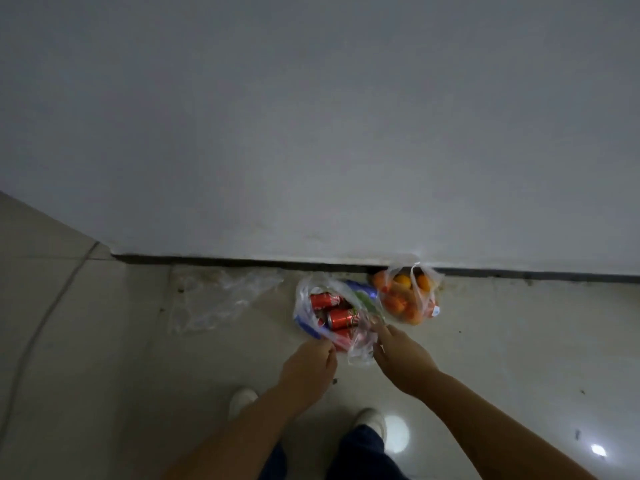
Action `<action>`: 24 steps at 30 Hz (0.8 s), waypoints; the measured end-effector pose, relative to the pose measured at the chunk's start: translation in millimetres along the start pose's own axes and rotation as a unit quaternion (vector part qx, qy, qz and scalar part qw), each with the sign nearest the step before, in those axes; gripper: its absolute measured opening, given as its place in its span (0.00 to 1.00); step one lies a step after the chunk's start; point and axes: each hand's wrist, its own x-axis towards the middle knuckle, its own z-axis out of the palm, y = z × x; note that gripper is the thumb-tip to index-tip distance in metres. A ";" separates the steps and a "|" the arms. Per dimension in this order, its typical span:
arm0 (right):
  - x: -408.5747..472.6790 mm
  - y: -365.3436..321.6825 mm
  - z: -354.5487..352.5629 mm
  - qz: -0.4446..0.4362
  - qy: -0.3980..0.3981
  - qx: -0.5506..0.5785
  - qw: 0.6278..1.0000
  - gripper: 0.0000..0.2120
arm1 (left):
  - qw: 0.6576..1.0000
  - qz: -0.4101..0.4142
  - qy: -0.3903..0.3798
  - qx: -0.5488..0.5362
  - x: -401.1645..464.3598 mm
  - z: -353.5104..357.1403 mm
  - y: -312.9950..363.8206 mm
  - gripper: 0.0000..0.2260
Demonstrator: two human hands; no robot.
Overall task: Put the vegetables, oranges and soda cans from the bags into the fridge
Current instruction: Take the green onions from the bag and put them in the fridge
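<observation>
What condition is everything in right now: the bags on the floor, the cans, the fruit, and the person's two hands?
Bag of soda cans: on the floor, mouth pulled open.
Soda cans: red, lying on their sides inside it.
Bag of oranges: against the wall, handles up, still full.
Clear bag: flat on the floor, looks empty.
Left hand: pinches the can bag's near edge.
Right hand: pinches the same bag's other edge.

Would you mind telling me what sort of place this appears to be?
Probably an indoor room at home, by a wall: glossy floor tiles, a plain white wall with a dark baseboard, and a bag of soda cans on the floor.
</observation>
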 end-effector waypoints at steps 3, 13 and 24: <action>85.1 31.6 66.4 -0.007 -0.025 -0.050 0.998 0.16 | 0.994 0.073 -0.015 0.083 90.3 57.6 -49.5 0.15; 301.5 116.5 191.6 -0.078 -0.074 -0.085 0.991 0.21 | 0.878 0.290 -0.025 0.381 329.0 133.3 -171.9 0.17; 341.8 119.9 174.8 -0.065 -0.019 -0.159 0.985 0.30 | 0.887 0.207 0.015 0.412 367.5 120.8 -198.4 0.35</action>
